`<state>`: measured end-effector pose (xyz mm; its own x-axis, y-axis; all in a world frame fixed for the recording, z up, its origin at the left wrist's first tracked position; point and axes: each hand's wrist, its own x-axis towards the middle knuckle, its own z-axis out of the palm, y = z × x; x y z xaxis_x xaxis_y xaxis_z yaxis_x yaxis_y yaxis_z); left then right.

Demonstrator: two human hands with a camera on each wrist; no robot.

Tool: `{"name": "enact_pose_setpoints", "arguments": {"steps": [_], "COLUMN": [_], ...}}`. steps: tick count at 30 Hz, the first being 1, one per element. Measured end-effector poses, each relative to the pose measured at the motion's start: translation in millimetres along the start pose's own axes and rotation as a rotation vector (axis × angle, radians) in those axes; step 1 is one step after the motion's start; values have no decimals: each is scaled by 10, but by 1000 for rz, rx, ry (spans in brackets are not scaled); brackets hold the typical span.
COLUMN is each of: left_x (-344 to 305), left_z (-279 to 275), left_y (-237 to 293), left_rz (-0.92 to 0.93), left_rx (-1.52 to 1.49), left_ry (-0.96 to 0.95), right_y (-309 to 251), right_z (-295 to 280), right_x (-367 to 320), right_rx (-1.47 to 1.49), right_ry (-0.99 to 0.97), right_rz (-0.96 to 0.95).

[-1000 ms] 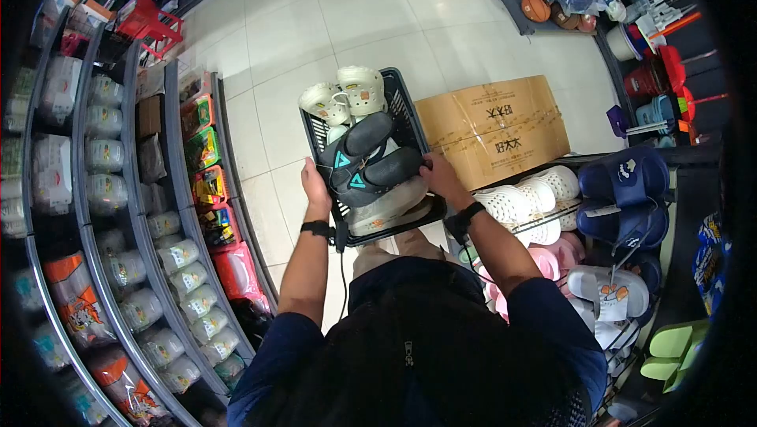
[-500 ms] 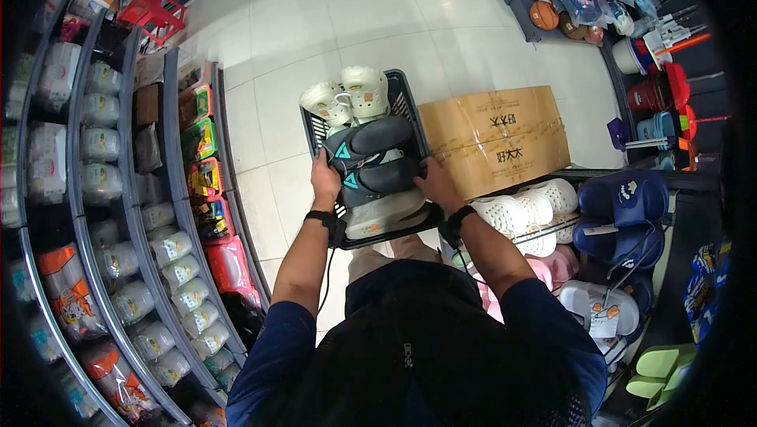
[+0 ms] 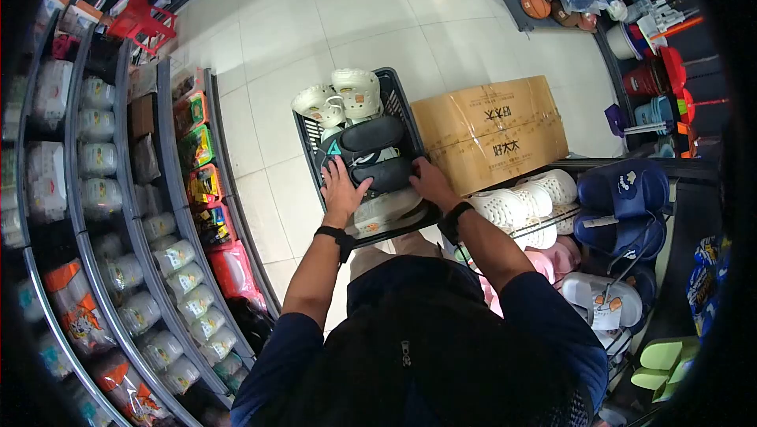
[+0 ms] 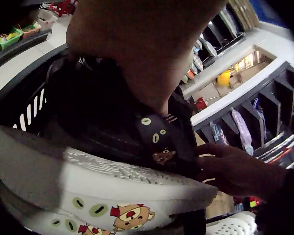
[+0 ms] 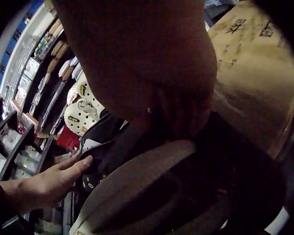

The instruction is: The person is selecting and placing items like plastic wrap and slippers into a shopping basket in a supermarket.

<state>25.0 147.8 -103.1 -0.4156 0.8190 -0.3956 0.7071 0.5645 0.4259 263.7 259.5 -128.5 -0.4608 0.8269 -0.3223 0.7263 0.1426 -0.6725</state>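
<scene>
A: Where are the hands?
B: The left hand (image 3: pixel 341 190) lies flat, fingers straight, on the black slippers (image 3: pixel 371 137). The right hand (image 3: pixel 432 184) touches their end at 3 o'clock; I cannot tell whether it is gripping or only pressing.
A: And the slippers?
B: They are stacked in the black basket (image 3: pixel 398 88), on top of a white bear-print slipper (image 4: pixel 112 186). White clogs (image 3: pixel 347 96) lie beyond at 12 o'clock, and a cardboard box (image 3: pixel 493 131) sits just beside the basket at 2 o'clock.

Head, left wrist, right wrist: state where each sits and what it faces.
Head: on the head, looking down at the basket; arms, torso, both hands show.
Left wrist: under the left hand, facing slippers and a clog; palm on top.
Right wrist: under the right hand, facing slippers and a box; palm on top.
Each wrist view shows the other hand.
</scene>
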Motion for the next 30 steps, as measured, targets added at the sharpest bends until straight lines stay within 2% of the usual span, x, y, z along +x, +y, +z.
{"name": "enact_pose_setpoints", "arguments": {"steps": [5,7,9,11,14,17,19,21,23,25,27,30], "left_x": [-274,-483,-755,-937,-909,-764,-688,-630,-638,-658,-727,-878], "left_z": [192,240,261,360,686,595,428,221,41,-76,-137,-407], "left_y": [-111,-198,-269,-336,-680,-633,-515,-418,-387,-437,-526,-666], "left_rz": [38,236,345,306,439,397,434,390,472,555,659,680], "left_rx": [-76,73,102,109,141,161,240,161,120,86,-33,-26], "left_ry": [53,150,100,-105,-120,-241,-212,-416,-440,-472,-419,-527], "right_y": [-29,-11,28,5,-109,-103,-254,-180,-187,-375,-494,-623], "right_z": [-197,-271,-306,-343,-417,-363,-404,-307,-216,-191,-142,85], "right_x": [-349,-500,-624,-757,-1014,-1237,-1393,-1523,-1678,-1895,-2144,-2576], "right_rx": [-27,124,148,169,18,70,69,62,57,31,34,91], "right_ry": [67,56,55,58,75,134,107,158,244,337,390,502], "right_rz": [-67,-57,-51,-41,-30,30,107,100,57,81,144,207]}}
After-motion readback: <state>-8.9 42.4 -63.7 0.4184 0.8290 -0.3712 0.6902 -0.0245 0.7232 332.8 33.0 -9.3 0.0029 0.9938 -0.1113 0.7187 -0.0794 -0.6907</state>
